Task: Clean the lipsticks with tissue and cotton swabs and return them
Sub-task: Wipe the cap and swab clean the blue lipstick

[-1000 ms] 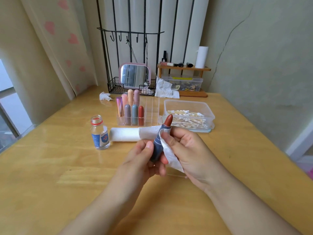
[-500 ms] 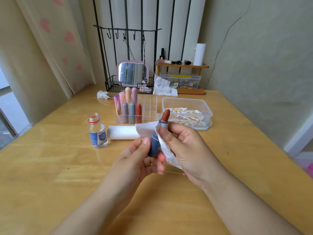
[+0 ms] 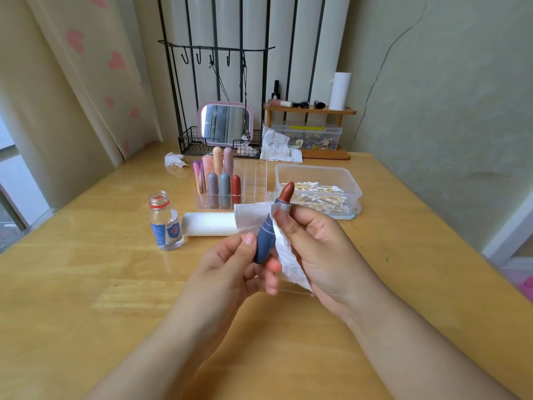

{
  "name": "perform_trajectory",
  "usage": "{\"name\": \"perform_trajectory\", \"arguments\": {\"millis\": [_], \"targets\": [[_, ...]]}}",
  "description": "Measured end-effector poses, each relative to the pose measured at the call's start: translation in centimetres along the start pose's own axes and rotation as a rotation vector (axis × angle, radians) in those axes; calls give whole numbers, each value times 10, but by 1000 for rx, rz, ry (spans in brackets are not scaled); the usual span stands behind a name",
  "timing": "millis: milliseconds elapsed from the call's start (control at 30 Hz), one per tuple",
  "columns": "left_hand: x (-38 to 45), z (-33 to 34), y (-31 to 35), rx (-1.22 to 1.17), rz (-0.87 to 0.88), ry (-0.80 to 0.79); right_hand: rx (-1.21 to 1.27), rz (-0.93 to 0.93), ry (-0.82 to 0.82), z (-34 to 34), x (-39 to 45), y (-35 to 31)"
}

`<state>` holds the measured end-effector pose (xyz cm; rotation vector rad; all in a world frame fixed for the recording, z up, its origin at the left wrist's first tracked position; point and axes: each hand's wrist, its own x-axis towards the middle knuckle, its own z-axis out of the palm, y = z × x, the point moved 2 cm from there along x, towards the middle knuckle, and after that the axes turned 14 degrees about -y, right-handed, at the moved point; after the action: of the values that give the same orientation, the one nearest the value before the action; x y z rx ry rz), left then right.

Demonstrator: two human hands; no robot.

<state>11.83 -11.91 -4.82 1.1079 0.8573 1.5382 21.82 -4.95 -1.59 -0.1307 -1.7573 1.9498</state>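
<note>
My left hand [image 3: 227,269] pinches the base of an uncapped blue lipstick [image 3: 265,241] whose red-brown tip [image 3: 287,192] points up and away. My right hand [image 3: 320,243] holds a white tissue [image 3: 284,255] against the lipstick's upper barrel, thumb pressing on it. Behind them a clear acrylic organizer [image 3: 253,183] holds several capped lipsticks [image 3: 219,183] on its left side. A clear box of cotton swabs [image 3: 317,192] stands to its right.
A tissue roll [image 3: 207,225] lies on the wooden table [image 3: 86,269] beside a small open bottle [image 3: 165,223]. Crumpled tissues [image 3: 174,160], a pink mirror [image 3: 226,122] in a wire rack and a wooden shelf [image 3: 310,111] with cosmetics stand at the back.
The hands and lipstick have stayed close together, shifting slightly; my right thumb with the tissue has slid a little along the barrel. The view has tilted down a little.
</note>
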Motion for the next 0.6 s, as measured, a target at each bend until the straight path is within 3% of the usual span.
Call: {"name": "perform_trajectory", "arguments": {"millis": [167, 400, 600], "targets": [[0, -5, 1, 68, 110, 65, 4, -13, 21, -1, 0, -1], [1, 2, -1, 25, 42, 19, -29, 0, 26, -1, -1, -2], [0, -6, 1, 78, 121, 76, -2, -53, 56, -1, 0, 0]]}}
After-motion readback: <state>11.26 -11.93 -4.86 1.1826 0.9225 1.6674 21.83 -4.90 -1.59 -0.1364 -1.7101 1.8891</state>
